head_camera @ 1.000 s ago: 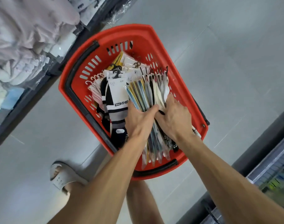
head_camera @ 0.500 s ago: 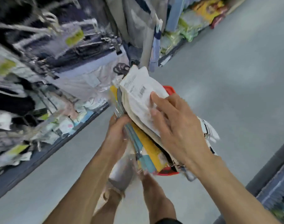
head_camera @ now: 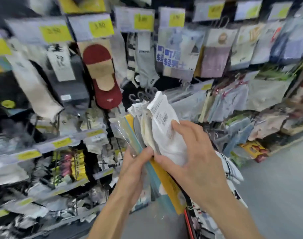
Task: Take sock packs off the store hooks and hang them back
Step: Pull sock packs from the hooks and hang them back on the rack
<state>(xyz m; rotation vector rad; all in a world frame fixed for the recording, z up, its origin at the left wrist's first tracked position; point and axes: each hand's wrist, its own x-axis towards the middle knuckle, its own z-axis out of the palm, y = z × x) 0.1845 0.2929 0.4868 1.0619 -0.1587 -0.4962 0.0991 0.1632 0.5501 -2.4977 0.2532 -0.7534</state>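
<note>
Up they come! A second ago both hands were down in the red basket, digging into the packs; now the bundle of sock packs (head_camera: 166, 185) is out of it and held at chest height right in front of the display wall (head_camera: 64, 69). The left hand (head_camera: 134, 168) has its fingers wrapped round the lower edge of the bundle, clamping the yellow and teal packs together. The right hand (head_camera: 197, 163) lies over the white pack (head_camera: 162, 121) at the front, fingers (head_camera: 183, 128) spread on its face and thumb tucked beneath, pinching it as if to peel it off the rest. The grey hanger hooks (head_camera: 144, 96) of the packs fan out at the top, pointing towards the wall but not touching any peg yet. So the fetching looks done and the hanging-back can begin, though which peg this one belongs on is hard to judge, as the view is smeared by motion. Around them: rows of hung socks under yellow price tags (head_camera: 99, 27), a red sock (head_camera: 104, 83) just above the bundle, packaged clothing further right, a sliver of the basket (head_camera: 188, 225) low down, and a pale grey floor (head_camera: 276, 187) stretching away to the right.
</note>
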